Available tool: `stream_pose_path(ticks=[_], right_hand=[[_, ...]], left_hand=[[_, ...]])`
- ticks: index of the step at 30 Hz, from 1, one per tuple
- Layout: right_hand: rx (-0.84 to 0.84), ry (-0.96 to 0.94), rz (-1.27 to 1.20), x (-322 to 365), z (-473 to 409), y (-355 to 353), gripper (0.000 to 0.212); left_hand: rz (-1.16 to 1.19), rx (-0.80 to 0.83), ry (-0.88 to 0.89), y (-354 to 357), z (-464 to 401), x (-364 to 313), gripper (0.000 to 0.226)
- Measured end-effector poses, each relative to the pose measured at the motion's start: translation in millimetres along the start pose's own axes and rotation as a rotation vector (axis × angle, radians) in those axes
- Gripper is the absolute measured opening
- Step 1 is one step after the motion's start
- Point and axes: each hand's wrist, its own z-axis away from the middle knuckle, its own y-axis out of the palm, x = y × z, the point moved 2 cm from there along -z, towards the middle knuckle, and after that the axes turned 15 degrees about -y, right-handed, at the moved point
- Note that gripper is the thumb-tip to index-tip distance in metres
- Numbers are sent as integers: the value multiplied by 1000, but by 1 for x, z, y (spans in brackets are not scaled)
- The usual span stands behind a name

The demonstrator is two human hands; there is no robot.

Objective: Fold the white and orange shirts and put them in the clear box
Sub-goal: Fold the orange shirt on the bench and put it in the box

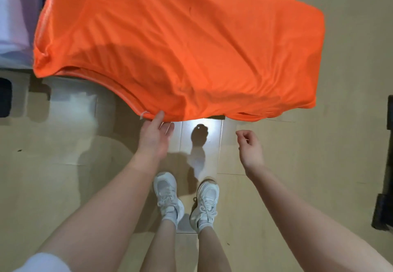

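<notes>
- The orange shirt (180, 55) lies spread over a surface that it hides almost completely; its near hem hangs over the edge closest to the person, and only a dark sliver of that edge shows under the hem.
- The left hand (155, 137) touches the near hem with thumb and fingertips, loosely open; whether it truly pinches the cloth cannot be told. The right hand (249, 146) is half curled, holds nothing, and hangs just short of the hem.
- Risk: with so much cloth already past the near edge, a pull from one hand only would likely drag the whole shirt off onto the floor (63, 165). Both hands taking the hem would avoid that.
- Risk: the fabric is wrinkled toward the right, so a fold made now would probably set in creases and come out lopsided.
- A white garment (12, 16) lies at the far left, just beside the orange one and partly behind it; it may be the white shirt, and a wide sweep could disturb it.
- The clear box is not plainly in view; the pale shape low on the left is too vague to name.
- Open room: bare floor in front and to both sides of the white shoes (187, 199); dark objects (385, 165) crowd the right margin.
</notes>
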Motion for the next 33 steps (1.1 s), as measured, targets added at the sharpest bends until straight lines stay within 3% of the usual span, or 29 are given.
stream_pose_path(ticks=[4, 8, 11, 13, 18, 25, 28, 29, 33], right_hand=[[77, 258, -548, 31, 16, 50, 15], [156, 520, -1012, 68, 29, 93, 29], [108, 625, -1362, 82, 27, 104, 35], [20, 630, -1470, 83, 22, 100, 30], [-295, 571, -1509, 53, 8, 57, 10], [-476, 436, -1405, 22, -7, -23, 16], [-417, 435, -1440, 24, -15, -30, 3], [-375, 454, -1420, 24, -17, -29, 11], [-219, 623, -1107, 15, -23, -6, 19]], left_hand=[[173, -38, 101, 7, 15, 10, 32], [183, -60, 113, 12, 34, 19, 13], [229, -114, 131, 15, 41, 23, 11], [240, -206, 176, 15, 44, 23, 19], [116, -350, 348, 14, 53, 23, 25], [-51, -337, 420, 19, 62, 21, 24], [-75, -353, 447, 20, 61, 21, 21], [-79, -363, 451, 20, 61, 21, 20], [-87, -363, 459, 18, 60, 20, 23]])
